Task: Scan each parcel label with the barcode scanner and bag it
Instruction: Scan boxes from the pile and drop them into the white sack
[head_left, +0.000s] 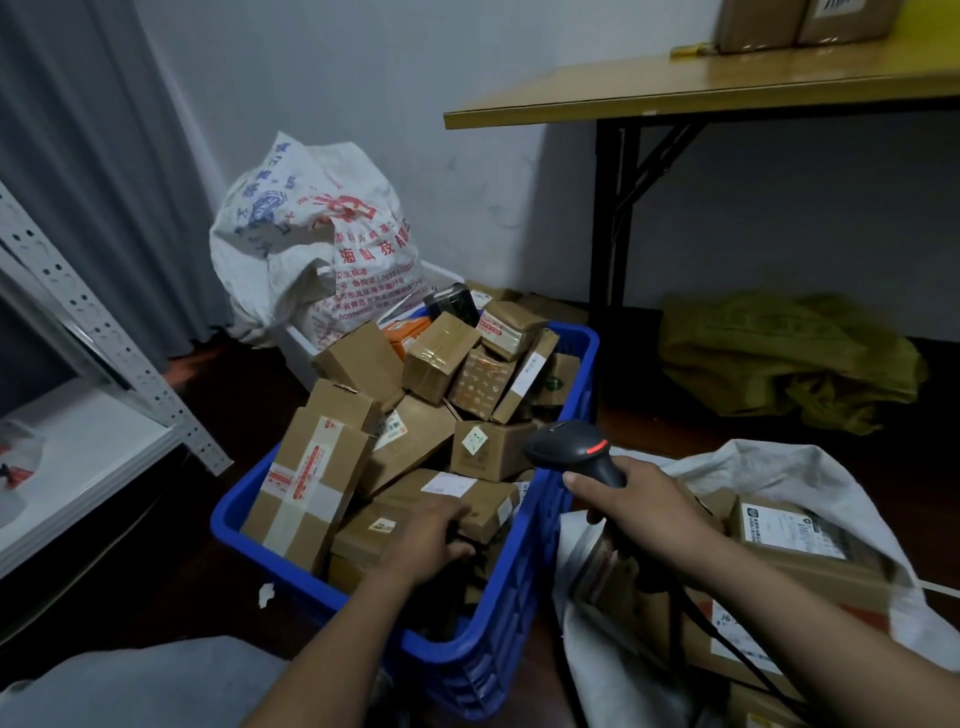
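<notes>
A blue plastic crate (524, 566) in the middle of the view is piled with several brown cardboard parcels. My left hand (423, 540) reaches into its near side and grips the edge of a flat brown parcel (457, 501) with a white label. My right hand (644, 512) holds a black barcode scanner (569, 449) by its handle, just right of the crate; a red light glows on its head and its cable runs down toward me. Below my right arm an open white woven bag (810, 467) holds labelled parcels (800, 540).
A full white printed sack (311, 244) stands behind the crate against the wall. A yellow-topped folding table (675, 93) carries boxes at top right, with a green sack (779, 358) beneath it. A grey metal shelf (88, 452) stands at left.
</notes>
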